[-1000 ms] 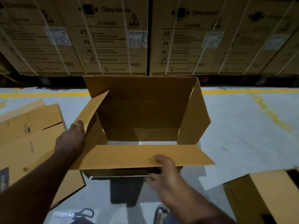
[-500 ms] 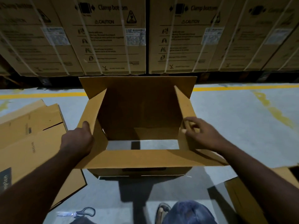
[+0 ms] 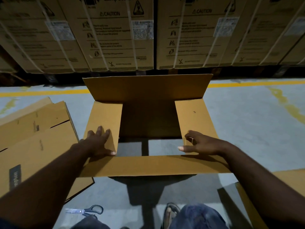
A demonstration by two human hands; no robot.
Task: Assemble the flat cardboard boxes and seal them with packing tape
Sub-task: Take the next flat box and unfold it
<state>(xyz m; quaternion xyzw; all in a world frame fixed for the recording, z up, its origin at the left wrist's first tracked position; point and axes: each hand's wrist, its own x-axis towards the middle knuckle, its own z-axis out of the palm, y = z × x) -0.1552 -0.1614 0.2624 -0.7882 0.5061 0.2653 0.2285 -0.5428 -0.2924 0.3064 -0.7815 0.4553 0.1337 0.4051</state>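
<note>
Folding in now: you've got both short flaps down flat across the box (image 3: 148, 165), where half a second ago they stood up at a slant. Your left hand (image 3: 97, 142) lies spread, fingers straight, pressing the left flap (image 3: 104, 116). Your right hand (image 3: 201, 144) sits on the near corner of the right flap (image 3: 193, 116), fingers bent, thumb out; whether it pinches the edge, I cannot tell. Hands well apart, one on each side.

The box stands on the floor (image 3: 247, 121) right in front of you, between the flat boxes (image 3: 33, 138) at the left edge and another box (image 3: 288, 179) at the near right. Its far flap (image 3: 146, 87) is up, its near flap lies out toward you. Bare floor shows through the gap, so nothing is closed yet.

The long flaps look like your next fold, then tape, though no tape is in sight. Scissors (image 3: 85, 210) lie by your knee.
</note>
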